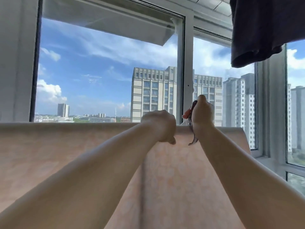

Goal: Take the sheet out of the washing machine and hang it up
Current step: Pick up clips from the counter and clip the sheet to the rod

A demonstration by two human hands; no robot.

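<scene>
I read no writing or brand on anything in view. The sheet [49, 154] is pale peach with a faint mottled print, draped over a horizontal line in front of the window [105, 71]; its top fold runs level across my view and its right edge ends short of the window frame. My left hand [159, 126] grips that top fold. My right hand [202, 113] squeezes a metal clip [191, 123] astride the fold. A dark garment [264, 27] hangs upper right.

Single head-worn wide-angle view, facing forward and seemingly slightly upward, looking closely over a draped pale peach sheet [49, 154], toward large white-framed windows [187, 63]
</scene>
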